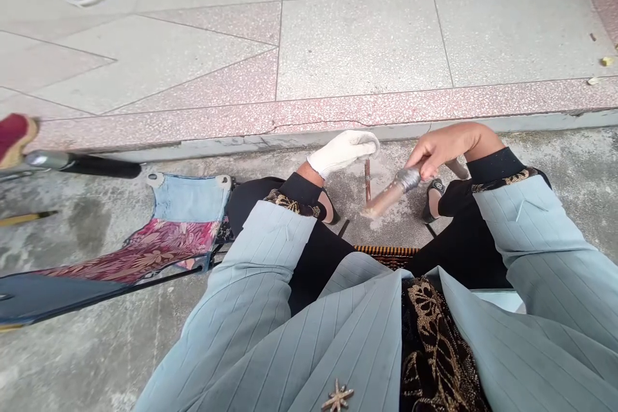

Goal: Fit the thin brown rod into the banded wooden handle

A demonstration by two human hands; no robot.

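Note:
My left hand (348,151) wears a white glove, its fingers curled down around the top of a thin reddish-brown rod (367,181). The rod points down towards the concrete; I cannot tell whether its lower end touches. Bare, my right hand (443,149) is closed on a thick wooden stick (386,198) with silvery wrapping (408,178) near the fingers. The stick slants down to the left, its blurred pale end close to the rod. Another wood-coloured part (458,169) shows behind the right wrist; how it joins the stick is hidden.
A raised tiled step (357,45) runs across in front. On my left stands a folding chair with patterned cloth (168,238), near a dark-handled object (103,165) and a yellow stick (26,217). A woven seat edge (386,254) shows between my knees.

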